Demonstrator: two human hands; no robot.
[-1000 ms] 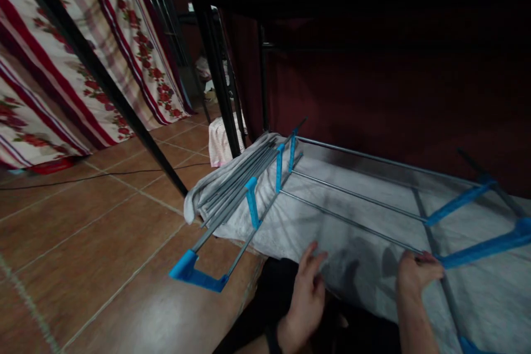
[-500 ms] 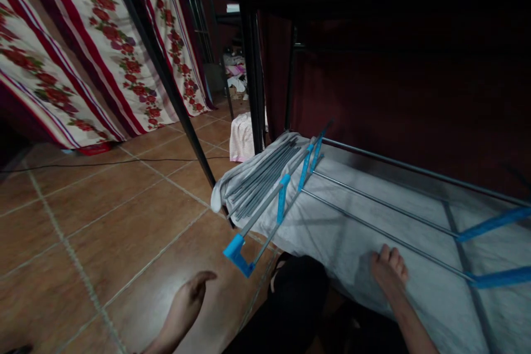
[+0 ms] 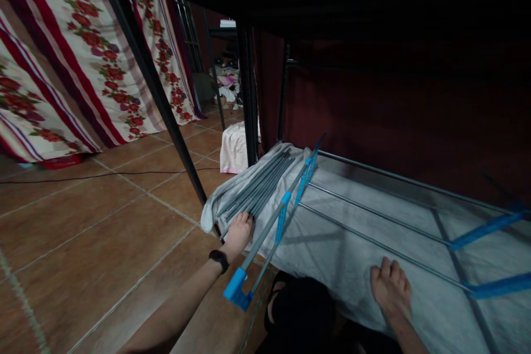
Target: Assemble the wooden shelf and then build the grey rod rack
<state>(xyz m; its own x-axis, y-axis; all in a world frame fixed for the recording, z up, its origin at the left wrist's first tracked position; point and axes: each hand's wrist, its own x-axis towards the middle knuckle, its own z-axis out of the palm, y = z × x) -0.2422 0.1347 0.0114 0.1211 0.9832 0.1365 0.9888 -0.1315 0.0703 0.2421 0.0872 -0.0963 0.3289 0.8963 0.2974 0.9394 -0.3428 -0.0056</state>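
Observation:
My left hand (image 3: 239,232), with a dark band on its wrist, is at the near ends of a bundle of grey tubes (image 3: 259,185), its fingers curled over them. How many tubes lie under the fingers is hidden. My right hand (image 3: 390,286) rests on the white sheet (image 3: 340,254) with the thumb apart and nothing in it. Between the hands lies a partly assembled frame of grey tubes (image 3: 269,227) with blue plastic connectors (image 3: 236,287). Thin metal rods (image 3: 373,235) run from it to blue bars (image 3: 498,286) at the right.
The sheet covers a low bed under a dark overhead frame. A slanting black post (image 3: 153,83) and an upright black post (image 3: 248,94) stand at the left. A striped floral curtain (image 3: 103,66) hangs beyond. A dark cable (image 3: 112,174) crosses the tiled floor (image 3: 95,238).
My left hand has moved from above the floor, forward and right, onto the near ends of the tube bundle. My right hand has stayed on the sheet. The view has shifted slightly.

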